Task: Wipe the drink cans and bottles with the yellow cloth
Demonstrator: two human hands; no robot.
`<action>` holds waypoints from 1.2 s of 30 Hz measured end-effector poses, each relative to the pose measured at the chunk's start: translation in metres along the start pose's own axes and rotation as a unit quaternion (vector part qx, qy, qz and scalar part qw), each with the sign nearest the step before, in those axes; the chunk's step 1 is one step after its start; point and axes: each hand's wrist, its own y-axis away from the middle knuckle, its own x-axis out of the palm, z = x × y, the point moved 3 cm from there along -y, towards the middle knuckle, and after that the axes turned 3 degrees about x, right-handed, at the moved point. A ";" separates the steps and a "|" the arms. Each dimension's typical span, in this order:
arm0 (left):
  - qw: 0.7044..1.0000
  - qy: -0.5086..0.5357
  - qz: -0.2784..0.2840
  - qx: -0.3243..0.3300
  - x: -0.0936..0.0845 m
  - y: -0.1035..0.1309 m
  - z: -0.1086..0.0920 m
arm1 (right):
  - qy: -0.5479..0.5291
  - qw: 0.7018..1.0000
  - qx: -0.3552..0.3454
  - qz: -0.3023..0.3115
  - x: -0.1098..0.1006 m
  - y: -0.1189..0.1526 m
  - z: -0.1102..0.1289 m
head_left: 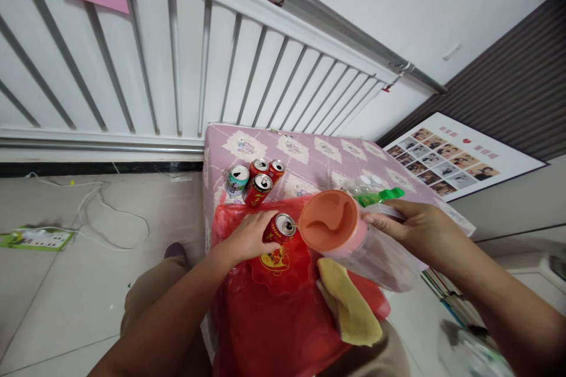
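Note:
My left hand (pixel 252 238) is wrapped round a red can (pixel 279 228) with an open top, held over a red scalloped tray (pixel 287 280). In my right hand (pixel 400 224) is the handle of a clear pitcher (pixel 375 259) with an orange lid (pixel 329 221). The pitcher is tipped toward the can, its lid edge close beside the can's opening. A yellow cloth (pixel 349 303) lies to the right of the tray on red plastic sheeting (pixel 265 330).
Several open cans, one of them green and white (pixel 237 180), stand at the back left of the patterned table (pixel 300 150). A green spray head (pixel 384 195) is behind the pitcher. A white radiator (pixel 247 70) runs behind the table. Cables (pixel 119 218) lie on the floor at left.

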 end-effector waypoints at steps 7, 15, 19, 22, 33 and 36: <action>1.000 -0.002 0.000 0.003 0.000 0.000 -0.001 | -0.017 0.998 0.023 0.048 0.002 0.001 -0.001; 1.000 0.005 0.005 -0.003 -0.003 0.000 -0.003 | -0.021 0.998 0.034 0.054 0.001 0.001 0.002; 1.000 0.002 0.004 -0.004 -0.003 0.000 -0.003 | -0.033 0.998 0.019 0.053 0.001 0.001 0.002; 1.000 0.004 0.003 -0.002 -0.002 0.000 -0.002 | -0.034 0.998 0.014 0.048 0.003 0.001 -0.001; 1.000 0.001 0.005 -0.001 -0.003 0.000 -0.002 | -0.032 0.998 0.017 0.053 0.003 0.002 0.001; 1.000 0.000 0.005 0.001 -0.003 0.000 -0.003 | -0.033 0.998 0.013 0.049 0.003 0.001 0.003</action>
